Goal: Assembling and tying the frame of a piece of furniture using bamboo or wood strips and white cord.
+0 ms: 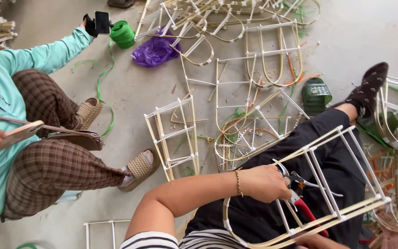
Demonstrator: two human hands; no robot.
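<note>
A bamboo-strip frame (328, 184) with white tape at its joints lies across my lap, over black trousers. My left hand (263, 183), a bead bracelet on its wrist, is closed around one of the frame's bars. Right beside its fingers sit the metal jaws of red-handled cutters (302, 203). The handles run down to my right hand (318, 241), which shows only partly at the bottom edge and seems to grip them.
Another person in a teal top and checked trousers sits at left, holding up a black phone (101, 21). Finished bamboo frames (173, 138) lie scattered over the concrete floor, with a green twine roll (122, 33), a purple bag (155, 50) and a green sandal (316, 94).
</note>
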